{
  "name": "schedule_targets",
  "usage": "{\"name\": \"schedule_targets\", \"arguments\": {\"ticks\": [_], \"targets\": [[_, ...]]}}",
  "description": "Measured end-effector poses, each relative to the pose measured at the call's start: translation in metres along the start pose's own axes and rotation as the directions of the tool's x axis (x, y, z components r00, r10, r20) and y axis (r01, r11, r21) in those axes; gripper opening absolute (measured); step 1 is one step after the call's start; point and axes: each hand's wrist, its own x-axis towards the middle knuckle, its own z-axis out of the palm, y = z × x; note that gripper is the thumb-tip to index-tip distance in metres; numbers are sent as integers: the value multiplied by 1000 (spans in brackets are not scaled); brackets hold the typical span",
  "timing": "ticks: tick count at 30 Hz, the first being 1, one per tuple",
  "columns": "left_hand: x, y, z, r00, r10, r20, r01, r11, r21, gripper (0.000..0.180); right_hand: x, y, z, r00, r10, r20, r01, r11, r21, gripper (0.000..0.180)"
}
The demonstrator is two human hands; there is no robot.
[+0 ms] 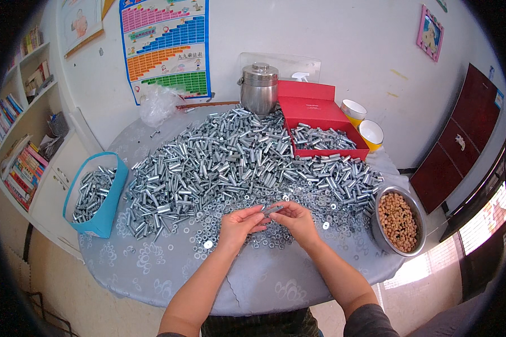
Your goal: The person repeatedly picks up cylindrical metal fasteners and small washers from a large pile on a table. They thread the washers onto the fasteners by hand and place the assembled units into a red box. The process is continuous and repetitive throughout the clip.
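Near the table's front, my left hand (241, 226) and my right hand (296, 221) meet fingertip to fingertip. Between them is a short silver metal bolt (273, 210), lying roughly level. My right thumb and fingers pinch it, while my left fingers close on its other end; the fingers hide part of it. Just beyond and around my hands spread many loose washers and nuts (208, 230). Farther back rises a large heap of silver sleeve bolts (208, 163).
A blue fabric bin (105, 219) of bolts stands at left. Back right, an open red box (343, 153) holds more bolts. A steel bowl (419, 222) of small tan pieces sits at right. Behind are a steel canister (260, 90), two yellow-white bowls (371, 133) and a plastic bag (156, 106).
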Motion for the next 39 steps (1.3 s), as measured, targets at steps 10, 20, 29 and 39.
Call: {"name": "schedule_targets", "arguments": {"ticks": [10,20,29,39], "targets": [[3,-4,-6,998,-33,-49,33,999,-8,22,1,-9,-7,980,-153,-126,101,932,-348,12],[7,2,-15,994,-12,-107,9,999,-32,17,5,-5,-38,912,-371,177,289,273,-918,14],[5,1,-12,994,-29,-102,31,999,16,16,5,-7,-32,940,-310,143,256,365,-895,9],[4,-1,-12,996,-75,-54,79,993,88,16,5,-6,-25,966,-234,-108,139,826,-546,12]]}}
